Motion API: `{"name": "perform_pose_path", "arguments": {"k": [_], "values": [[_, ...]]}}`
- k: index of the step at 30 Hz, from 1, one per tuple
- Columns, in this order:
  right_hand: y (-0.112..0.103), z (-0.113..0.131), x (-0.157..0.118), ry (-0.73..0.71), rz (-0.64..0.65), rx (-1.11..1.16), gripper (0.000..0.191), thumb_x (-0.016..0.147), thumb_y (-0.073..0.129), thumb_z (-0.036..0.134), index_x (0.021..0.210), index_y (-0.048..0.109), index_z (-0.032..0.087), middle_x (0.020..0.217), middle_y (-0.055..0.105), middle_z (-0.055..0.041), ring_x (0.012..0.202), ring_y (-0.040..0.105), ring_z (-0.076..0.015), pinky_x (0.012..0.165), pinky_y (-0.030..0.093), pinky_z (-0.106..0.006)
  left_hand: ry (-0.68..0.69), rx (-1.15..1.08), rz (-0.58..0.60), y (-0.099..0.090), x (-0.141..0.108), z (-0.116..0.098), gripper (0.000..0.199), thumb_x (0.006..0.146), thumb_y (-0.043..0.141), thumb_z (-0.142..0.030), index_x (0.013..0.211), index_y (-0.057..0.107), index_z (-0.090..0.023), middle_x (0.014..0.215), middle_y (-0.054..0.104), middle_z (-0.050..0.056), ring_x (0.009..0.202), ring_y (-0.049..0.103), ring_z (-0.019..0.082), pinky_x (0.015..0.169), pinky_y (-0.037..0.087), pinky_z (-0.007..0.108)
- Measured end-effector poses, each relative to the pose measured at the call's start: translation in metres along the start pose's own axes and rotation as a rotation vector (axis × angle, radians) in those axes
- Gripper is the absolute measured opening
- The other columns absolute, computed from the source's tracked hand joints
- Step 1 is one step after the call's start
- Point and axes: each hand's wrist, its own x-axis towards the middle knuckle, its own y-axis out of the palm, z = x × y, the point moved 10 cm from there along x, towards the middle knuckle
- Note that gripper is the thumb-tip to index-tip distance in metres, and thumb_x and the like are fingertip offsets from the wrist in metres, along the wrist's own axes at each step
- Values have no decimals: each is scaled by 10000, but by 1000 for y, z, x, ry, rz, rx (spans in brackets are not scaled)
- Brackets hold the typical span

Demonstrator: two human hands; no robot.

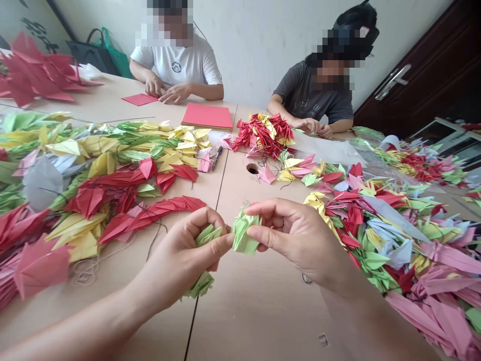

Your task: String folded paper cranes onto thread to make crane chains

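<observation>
Light green folded paper pieces (244,231), stacked closely like a string of paper cranes, hang between my two hands over the table. My left hand (191,245) is closed round part of the green string, and its lower end (201,286) shows below the palm. With thumb and fingers, my right hand (289,235) pinches the upper green pieces. A bit of red shows behind the right fingertips; what it is I cannot make out. Just beyond my left hand lies a string of red folded paper (154,215).
Heaps of coloured folded paper strings lie left (93,150) and right (376,225). A stack of red paper sheets (207,116), a pen (217,158) and a table hole (252,169) are farther back. Two people (180,65) (311,90) sit opposite, hands on paper.
</observation>
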Motion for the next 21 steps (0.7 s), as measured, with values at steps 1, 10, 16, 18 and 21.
{"name": "perform_pose_path", "arguments": {"k": [1, 10, 16, 18, 21], "values": [[-1, -1, 0, 0, -7, -16, 169, 764, 780, 241, 924, 727, 223, 723, 630, 28, 596, 620, -67, 545, 566, -142, -14, -3, 10, 1, 0, 2, 242, 826, 670, -365, 739, 509, -206, 510, 480, -95, 450, 412, 39, 417, 332, 111], [-14, 7, 0, -28, -26, 5, 189, 747, 798, 229, 908, 702, 202, 730, 656, 24, 591, 643, -75, 517, 560, -136, -6, 70, -7, 0, -2, -1, 218, 828, 654, -385, 780, 536, -208, 512, 449, -93, 452, 403, 46, 407, 329, 108], [-10, 6, 0, -28, -24, 15, 186, 767, 782, 251, 921, 692, 197, 717, 633, 24, 591, 638, -83, 517, 555, -156, -19, 96, 15, 4, -4, -3, 185, 840, 635, -359, 784, 535, -214, 527, 447, -97, 425, 356, 37, 384, 318, 106], [-7, 3, -1, -20, -30, -44, 188, 774, 773, 263, 930, 690, 196, 691, 605, 30, 572, 615, -79, 520, 549, -165, -15, 86, 40, 6, -4, -3, 182, 845, 632, -357, 783, 536, -215, 529, 445, -94, 440, 378, 41, 396, 324, 107], [-5, 0, 0, -14, -38, -78, 194, 778, 761, 271, 936, 685, 188, 679, 586, 29, 562, 603, -85, 513, 550, -183, -12, 59, 62, 7, -4, -2, 181, 849, 634, -358, 787, 542, -215, 534, 447, -90, 461, 406, 47, 412, 329, 112]]}}
